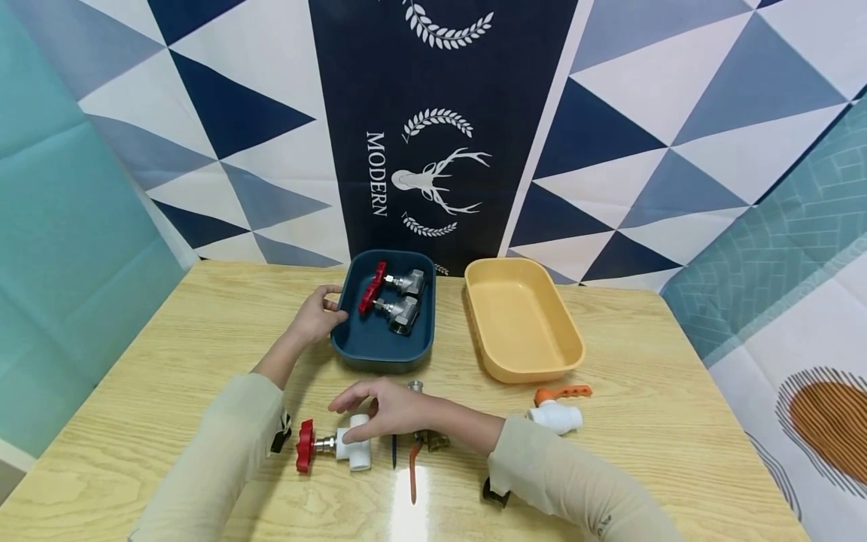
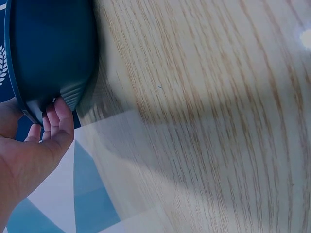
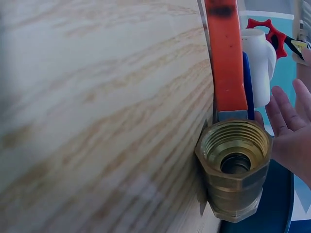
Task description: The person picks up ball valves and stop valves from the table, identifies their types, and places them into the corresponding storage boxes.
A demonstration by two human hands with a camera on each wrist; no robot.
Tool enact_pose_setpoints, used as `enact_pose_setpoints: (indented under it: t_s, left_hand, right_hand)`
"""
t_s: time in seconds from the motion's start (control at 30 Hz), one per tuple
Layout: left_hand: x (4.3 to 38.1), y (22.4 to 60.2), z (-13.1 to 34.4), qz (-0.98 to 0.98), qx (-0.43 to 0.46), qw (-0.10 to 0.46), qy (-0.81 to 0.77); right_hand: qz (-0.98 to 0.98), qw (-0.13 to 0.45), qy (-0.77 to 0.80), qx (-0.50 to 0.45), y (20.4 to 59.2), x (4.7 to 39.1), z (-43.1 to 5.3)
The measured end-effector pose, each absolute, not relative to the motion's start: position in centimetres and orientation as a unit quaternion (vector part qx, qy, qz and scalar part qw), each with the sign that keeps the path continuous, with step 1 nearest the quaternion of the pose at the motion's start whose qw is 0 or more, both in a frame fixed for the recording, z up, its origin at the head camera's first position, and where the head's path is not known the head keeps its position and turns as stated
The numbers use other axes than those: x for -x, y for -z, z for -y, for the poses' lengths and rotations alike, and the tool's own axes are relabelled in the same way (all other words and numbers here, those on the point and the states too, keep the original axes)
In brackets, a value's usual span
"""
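Observation:
My left hand (image 1: 317, 316) grips the left rim of a dark blue bin (image 1: 382, 365), its fingers against the outer wall (image 2: 58, 121). Two metal valves with red handwheels lie inside, an upper valve (image 1: 408, 283) and a lower valve (image 1: 403, 312). Fingers spread, my right hand (image 1: 393, 406) is over a white plastic valve (image 1: 354, 454) with a red handwheel (image 1: 305, 446). In the right wrist view the right hand (image 3: 294, 136) holds nothing. Partly hidden under the right forearm lies a brass ball valve (image 3: 235, 170) with an orange lever (image 1: 413, 478).
A yellow bin (image 1: 524, 373) stands right of the blue one. Near its front corner lies a white ball valve (image 1: 557, 416) with an orange handle (image 1: 565, 392). A thin dark blue lever (image 1: 394, 452) shows beside the brass valve. A patterned cloth backdrop (image 1: 447, 90) rises behind the table.

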State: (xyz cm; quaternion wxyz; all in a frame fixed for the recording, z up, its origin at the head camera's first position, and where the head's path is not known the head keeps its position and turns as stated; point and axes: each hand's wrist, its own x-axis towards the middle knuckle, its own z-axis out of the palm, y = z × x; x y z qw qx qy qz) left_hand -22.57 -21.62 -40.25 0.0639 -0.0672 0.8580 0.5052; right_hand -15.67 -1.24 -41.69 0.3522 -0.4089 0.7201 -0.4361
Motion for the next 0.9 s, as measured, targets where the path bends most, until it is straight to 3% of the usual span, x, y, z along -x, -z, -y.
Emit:
enact_pose_setpoints:
  t_s: [0.9]
  left_hand:
    - [22.6,40.3,21.5,-0.858,0.069,0.070,-0.504]
  right_hand:
    - [-0.750,0.309,0.378,0.446,42.6,14.6,1.8]
